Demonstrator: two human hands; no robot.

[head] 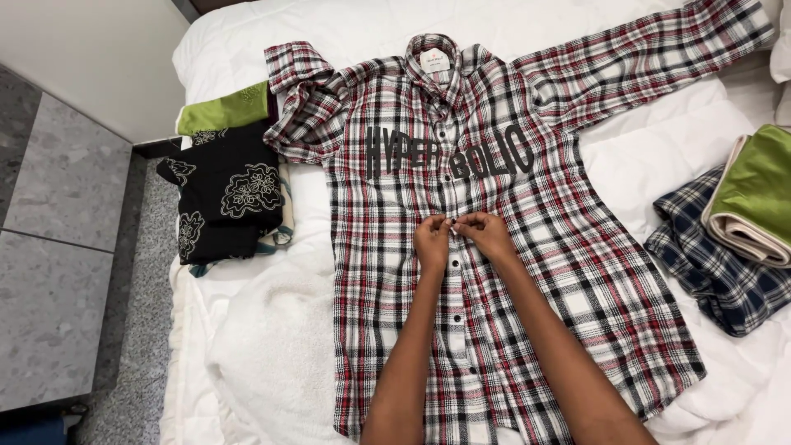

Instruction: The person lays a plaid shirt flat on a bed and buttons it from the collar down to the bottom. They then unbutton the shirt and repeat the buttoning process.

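Both forearms are being extended up the red, white and black plaid flannel shirt (494, 272), which is lying flat on the white bed (659, 156). Its button placket (452, 247) is being pinched mid-chest by the left hand (431, 241) and right hand (488, 233), each grip pressed together on fabric.

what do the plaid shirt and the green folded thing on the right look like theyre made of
Plaid shirt: looks like soft woven cotton or flannel, matte, with a yarn-dyed check and limp drape; both hands pinch its button placket. Green folded cloth: smooth with a slight sheen, possibly satin or silky synthetic, with a cream underside.
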